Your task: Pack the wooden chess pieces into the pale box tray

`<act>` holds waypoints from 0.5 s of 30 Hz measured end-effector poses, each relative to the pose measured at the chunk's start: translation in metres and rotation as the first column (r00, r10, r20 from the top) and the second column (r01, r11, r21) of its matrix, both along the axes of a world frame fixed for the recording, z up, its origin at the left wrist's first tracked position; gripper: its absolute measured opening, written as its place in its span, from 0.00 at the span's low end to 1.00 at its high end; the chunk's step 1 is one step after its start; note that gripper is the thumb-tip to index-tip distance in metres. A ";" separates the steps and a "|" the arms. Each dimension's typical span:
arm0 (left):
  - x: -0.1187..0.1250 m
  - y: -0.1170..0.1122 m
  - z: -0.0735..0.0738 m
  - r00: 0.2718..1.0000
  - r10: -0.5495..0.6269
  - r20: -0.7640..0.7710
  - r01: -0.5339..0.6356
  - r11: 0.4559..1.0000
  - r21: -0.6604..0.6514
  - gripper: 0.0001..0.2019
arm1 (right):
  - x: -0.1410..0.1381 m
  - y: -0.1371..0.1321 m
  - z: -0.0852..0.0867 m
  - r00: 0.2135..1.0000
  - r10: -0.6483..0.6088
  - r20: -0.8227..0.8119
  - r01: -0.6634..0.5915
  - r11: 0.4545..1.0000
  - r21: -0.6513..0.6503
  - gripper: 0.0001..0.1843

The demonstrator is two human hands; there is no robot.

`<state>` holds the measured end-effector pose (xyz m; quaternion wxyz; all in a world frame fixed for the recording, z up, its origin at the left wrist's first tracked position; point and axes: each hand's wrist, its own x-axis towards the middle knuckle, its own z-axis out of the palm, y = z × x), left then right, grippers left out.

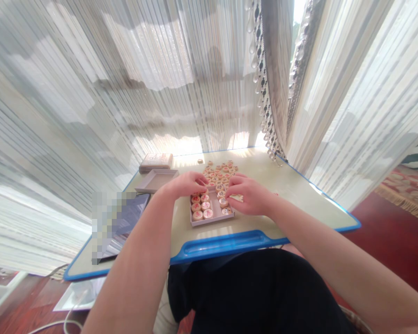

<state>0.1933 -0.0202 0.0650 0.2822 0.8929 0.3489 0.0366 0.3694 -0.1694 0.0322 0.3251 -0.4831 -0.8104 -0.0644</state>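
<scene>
A shallow box [214, 221] lies in front of me, holding round wooden xiangqi pieces. Pieces with red characters [208, 214] fill two columns on its left side, and dark-marked pieces [223, 202] line its right side. Over the far left corner, my left hand [190, 183] is closed with its fingertips on a xiangqi piece [205, 190]. At the box's right wall, my right hand [246, 194] is curled, its fingers pinched at a dark-marked piece that they partly hide. Loose xiangqi pieces [225, 170] are heaped beyond the box.
A box lid [157, 181] lies to the left, with a thick rectangular case [156, 161] behind it. Nearer me on the left is a tablet-like screen [125, 222], partly blurred out. The blue-edged table [310, 204] has a moulded tray [226, 244] at its front; curtains [181, 93] hang behind.
</scene>
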 end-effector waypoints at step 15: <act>0.013 0.002 -0.010 0.981 0.136 0.137 -0.175 0.923 0.341 0.17 | 0.014 0.012 -0.006 0.766 -0.641 0.055 0.636 0.742 -0.213 0.27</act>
